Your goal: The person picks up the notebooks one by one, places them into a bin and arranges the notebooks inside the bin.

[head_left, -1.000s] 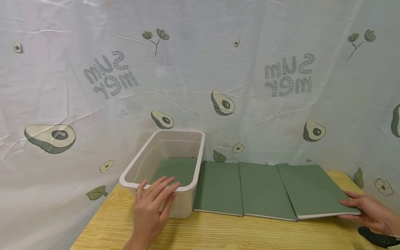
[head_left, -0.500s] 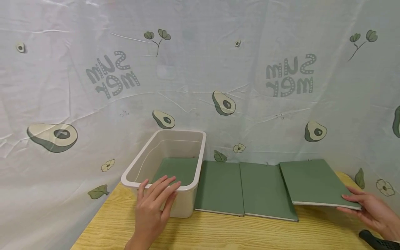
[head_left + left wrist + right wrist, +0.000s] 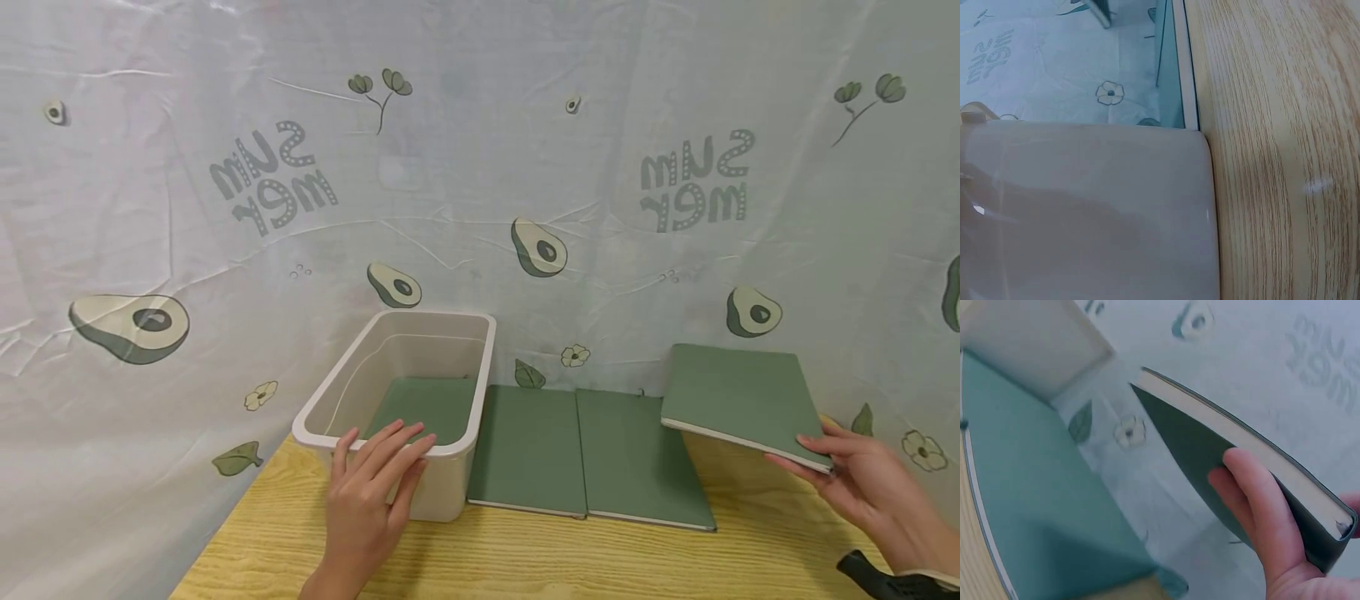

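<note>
My right hand (image 3: 873,483) pinches a green hardcover book (image 3: 738,396) by its near right corner, thumb on the cover and fingers beneath. The book is tilted and raised above the table; the right wrist view shows its pale page edge (image 3: 1241,434). My left hand (image 3: 363,496) rests with extended fingers over the near rim of a beige plastic bin (image 3: 486,375). In the left wrist view the bin's wall (image 3: 1097,206) fills the lower left, and that hand is out of sight. Inside the bin lies another green book (image 3: 431,404).
Two more green books, one (image 3: 528,450) against the bin and one (image 3: 641,458) beside it, lie flat on the yellow wood-grain table (image 3: 570,558). Behind hangs a pale curtain (image 3: 465,167) printed with avocados. A black band (image 3: 870,575) is on the right wrist.
My right hand has lifted the rightmost green book off the table, raising it up and slightly left and uncovering the wood beneath. The left hand stays at the bin's rim.
</note>
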A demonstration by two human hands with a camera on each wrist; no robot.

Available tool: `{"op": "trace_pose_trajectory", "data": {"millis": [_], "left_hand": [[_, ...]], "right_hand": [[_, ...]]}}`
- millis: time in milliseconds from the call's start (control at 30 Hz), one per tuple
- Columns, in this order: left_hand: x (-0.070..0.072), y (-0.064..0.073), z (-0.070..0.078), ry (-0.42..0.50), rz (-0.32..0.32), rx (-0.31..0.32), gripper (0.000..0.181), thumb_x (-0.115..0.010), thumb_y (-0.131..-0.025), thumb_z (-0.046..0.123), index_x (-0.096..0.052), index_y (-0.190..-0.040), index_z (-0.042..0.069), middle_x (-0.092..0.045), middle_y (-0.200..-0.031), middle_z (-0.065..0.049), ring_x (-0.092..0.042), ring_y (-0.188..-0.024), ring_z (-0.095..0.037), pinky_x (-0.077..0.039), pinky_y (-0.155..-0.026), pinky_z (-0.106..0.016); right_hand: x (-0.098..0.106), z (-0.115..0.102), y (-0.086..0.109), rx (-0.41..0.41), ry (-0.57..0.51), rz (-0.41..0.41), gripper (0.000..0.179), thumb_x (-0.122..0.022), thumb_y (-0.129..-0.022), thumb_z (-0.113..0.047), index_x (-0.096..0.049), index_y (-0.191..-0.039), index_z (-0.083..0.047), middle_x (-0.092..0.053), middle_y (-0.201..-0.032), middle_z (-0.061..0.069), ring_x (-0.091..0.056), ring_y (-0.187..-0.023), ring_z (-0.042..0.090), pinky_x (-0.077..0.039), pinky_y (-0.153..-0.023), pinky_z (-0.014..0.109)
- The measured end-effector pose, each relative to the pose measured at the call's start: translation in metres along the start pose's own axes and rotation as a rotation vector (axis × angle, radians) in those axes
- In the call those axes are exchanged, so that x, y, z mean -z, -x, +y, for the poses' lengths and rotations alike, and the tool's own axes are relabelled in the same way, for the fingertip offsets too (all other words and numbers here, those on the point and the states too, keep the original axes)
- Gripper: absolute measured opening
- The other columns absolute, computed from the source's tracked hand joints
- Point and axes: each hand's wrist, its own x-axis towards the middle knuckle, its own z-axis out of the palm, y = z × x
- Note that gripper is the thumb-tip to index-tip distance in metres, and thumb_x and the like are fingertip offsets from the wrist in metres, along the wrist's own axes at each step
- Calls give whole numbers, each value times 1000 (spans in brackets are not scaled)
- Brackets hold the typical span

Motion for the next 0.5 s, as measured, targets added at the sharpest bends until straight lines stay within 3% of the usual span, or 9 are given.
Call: {"op": "trace_pose_trajectory", "data": {"millis": [67, 133, 167, 233, 267, 300, 500], "left_hand": [[0, 0, 0, 0, -1, 1, 31, -55, -111, 38, -81, -120, 21, -80, -120, -4, -72, -117, -31, -23, -127, -43], [0, 1, 0, 1, -3, 3, 32, -55, -111, 38, -81, -120, 21, -80, -120, -4, -72, -117, -31, -22, -127, -43], [0, 1, 0, 1, -4, 3, 32, -55, -111, 38, -81, -120, 21, -80, -120, -4, -72, -117, -31, -23, -127, -43], [0, 1, 0, 2, -4, 4, 32, -55, -111, 38, -81, -120, 21, -80, -120, -4, -72, -117, -31, -23, -126, -44], [0, 0, 1, 3, -4, 4, 32, -55, -111, 37, -81, -120, 21, -80, -120, -4, -72, -117, -31, -23, -126, -44], [0, 0, 1, 4, -5, 4, 32, -55, -111, 37, -81, -120, 21, -80, -120, -4, -72, -117, -31, -23, -126, -43], [1, 0, 0, 2, -2, 4, 31, -56, -111, 37, -81, -120, 21, -80, -120, -4, -72, -117, -31, -23, -126, -43]], "right_hand": [[-9, 2, 1, 31, -30, -42, 89, -26, -116, -3, 46, -141, -50, 41, -164, -24, -76, -96, 14, -49, -116, 44], [-16, 4, 2, 65, -91, -119, 88, -24, -115, 0, 42, -145, -51, 4, -178, -14, -77, -102, 19, -50, -115, 48], [-20, 5, 2, 81, -118, -158, 88, -23, -115, 2, 39, -147, -52, -19, -175, -10, -77, -105, 21, -50, -115, 49], [-28, 8, 3, 102, -187, -239, 85, -21, -113, 5, 26, -155, -51, -56, -151, -2, -76, -111, 29, -51, -112, 54], [-32, 8, 3, 108, -214, -269, 84, -21, -113, 7, 21, -158, -51, -66, -134, 0, -76, -113, 32, -52, -111, 55], [-37, 9, 3, 111, -233, -289, 84, -20, -112, 8, 14, -159, -52, -70, -125, 7, -76, -114, 34, -52, -109, 57], [-66, 10, 3, 133, -218, -322, 87, -22, -110, 12, 13, -161, -49, -70, -128, 3, -75, -116, 34, -55, -104, 59]]}}
